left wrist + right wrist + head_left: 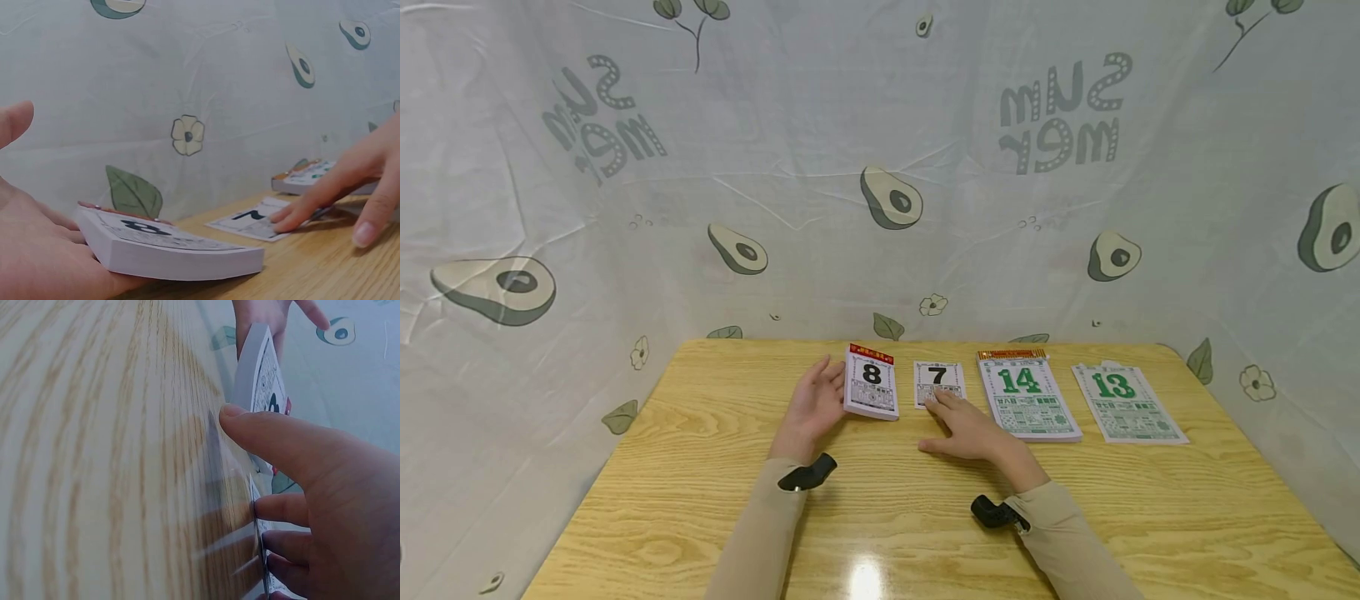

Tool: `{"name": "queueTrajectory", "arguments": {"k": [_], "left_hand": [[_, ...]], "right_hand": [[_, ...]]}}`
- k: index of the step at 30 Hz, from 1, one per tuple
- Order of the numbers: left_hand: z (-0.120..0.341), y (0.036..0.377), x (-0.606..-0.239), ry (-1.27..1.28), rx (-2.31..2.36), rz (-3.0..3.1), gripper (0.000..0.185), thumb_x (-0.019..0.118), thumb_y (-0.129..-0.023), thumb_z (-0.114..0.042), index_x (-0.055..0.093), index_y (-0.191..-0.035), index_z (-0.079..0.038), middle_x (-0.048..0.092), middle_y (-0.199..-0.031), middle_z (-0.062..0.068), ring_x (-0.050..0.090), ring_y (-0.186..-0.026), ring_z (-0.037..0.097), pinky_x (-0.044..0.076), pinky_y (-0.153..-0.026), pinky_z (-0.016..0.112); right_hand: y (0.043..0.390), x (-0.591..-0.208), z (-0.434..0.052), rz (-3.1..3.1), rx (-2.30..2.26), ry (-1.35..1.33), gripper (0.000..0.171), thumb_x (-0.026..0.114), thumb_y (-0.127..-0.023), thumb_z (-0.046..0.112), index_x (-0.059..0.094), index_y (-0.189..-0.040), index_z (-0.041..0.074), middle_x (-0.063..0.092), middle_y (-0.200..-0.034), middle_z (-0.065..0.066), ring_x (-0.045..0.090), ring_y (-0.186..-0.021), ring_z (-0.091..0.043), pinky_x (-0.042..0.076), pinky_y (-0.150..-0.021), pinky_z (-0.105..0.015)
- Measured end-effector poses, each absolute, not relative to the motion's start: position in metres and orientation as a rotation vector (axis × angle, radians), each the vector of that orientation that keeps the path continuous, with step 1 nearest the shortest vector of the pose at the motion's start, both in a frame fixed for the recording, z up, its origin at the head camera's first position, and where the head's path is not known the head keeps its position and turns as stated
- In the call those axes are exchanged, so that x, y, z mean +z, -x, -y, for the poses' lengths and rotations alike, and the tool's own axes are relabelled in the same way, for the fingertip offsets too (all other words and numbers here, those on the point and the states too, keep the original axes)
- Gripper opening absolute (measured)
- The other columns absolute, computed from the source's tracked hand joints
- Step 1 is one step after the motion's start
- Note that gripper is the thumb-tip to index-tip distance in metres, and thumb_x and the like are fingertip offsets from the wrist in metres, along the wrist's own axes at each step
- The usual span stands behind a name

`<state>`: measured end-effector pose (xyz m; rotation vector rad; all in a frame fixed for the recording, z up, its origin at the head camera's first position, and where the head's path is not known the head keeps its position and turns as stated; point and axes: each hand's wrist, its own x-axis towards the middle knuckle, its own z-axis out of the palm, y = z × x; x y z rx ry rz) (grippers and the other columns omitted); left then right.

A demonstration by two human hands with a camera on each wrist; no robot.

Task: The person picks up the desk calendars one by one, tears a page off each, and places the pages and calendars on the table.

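Note:
My left hand [816,402] is turned palm up at the left edge of a small tear-off calendar [871,385] showing a black 8. Its fingers reach partly under the thick pad [181,262], and the thumb stands apart from it. That left side looks slightly raised. On a loose calendar page [927,373] marked 7 rest the fingertips of my right hand [973,429], its fingers spread and the thumb off the page. The page lies flat on the table, its lower part covered by the fingers.
Right of my right hand lies a larger tear-off calendar [1026,387] with a green 14. Beyond it is a loose page [1131,404] with a green 13. All lie on a wooden table [700,408], backed by a white printed cloth [820,125].

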<state>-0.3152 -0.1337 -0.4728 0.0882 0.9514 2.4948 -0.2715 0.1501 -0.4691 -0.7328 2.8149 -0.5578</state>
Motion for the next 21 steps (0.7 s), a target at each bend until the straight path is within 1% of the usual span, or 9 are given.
{"name": "queueTrajectory", "arguments": {"k": [3, 6, 10, 16, 21], "left_hand": [[0.138, 0.315, -0.473, -0.068, 2.508, -0.949, 0.081, 0.034, -0.104, -0.043, -0.016, -0.153, -0.002, -0.015, -0.163, 0.017, -0.01, -0.152, 0.031, -0.002, -0.123, 0.046], [0.142, 0.315, -0.473, -0.054, 2.525, -0.932, 0.081, 0.036, -0.104, -0.043, -0.015, -0.153, -0.002, -0.015, -0.163, 0.017, -0.01, -0.152, 0.031, -0.002, -0.123, 0.047], [0.146, 0.315, -0.471, -0.05, 2.538, -0.914, 0.083, 0.038, -0.104, -0.043, -0.017, -0.153, -0.005, -0.015, -0.163, 0.018, -0.012, -0.152, 0.031, -0.003, -0.123, 0.049], [0.15, 0.316, -0.471, -0.044, 2.557, -0.916, 0.082, 0.04, -0.103, -0.044, -0.013, -0.155, -0.009, -0.009, -0.163, 0.02, -0.007, -0.152, 0.032, -0.001, -0.123, 0.05], [0.151, 0.316, -0.473, -0.046, 2.566, -0.929, 0.08, 0.04, -0.103, -0.044, -0.012, -0.156, -0.014, -0.008, -0.163, 0.021, -0.008, -0.152, 0.033, -0.002, -0.123, 0.051]], "right_hand": [[0.272, -0.47, -0.151, -2.816, -0.562, 0.734, 0.081, 0.064, -0.089, 0.052, 0.038, -0.149, 0.004, 0.024, -0.159, -0.022, 0.022, -0.147, -0.043, 0.024, -0.117, -0.058], [0.273, -0.471, -0.151, -2.817, -0.562, 0.742, 0.081, 0.063, -0.089, 0.053, 0.038, -0.149, 0.005, 0.024, -0.159, -0.022, 0.022, -0.147, -0.042, 0.024, -0.116, -0.058], [0.273, -0.472, -0.152, -2.812, -0.562, 0.74, 0.081, 0.063, -0.089, 0.053, 0.038, -0.149, 0.005, 0.024, -0.159, -0.021, 0.021, -0.147, -0.042, 0.023, -0.117, -0.058], [0.272, -0.471, -0.152, -2.805, -0.568, 0.734, 0.08, 0.063, -0.09, 0.053, 0.039, -0.148, 0.004, 0.024, -0.159, -0.021, 0.02, -0.148, -0.042, 0.023, -0.117, -0.057], [0.272, -0.469, -0.153, -2.799, -0.584, 0.739, 0.079, 0.064, -0.089, 0.052, 0.04, -0.148, 0.004, 0.025, -0.159, -0.021, 0.02, -0.147, -0.042, 0.023, -0.117, -0.057]]}}
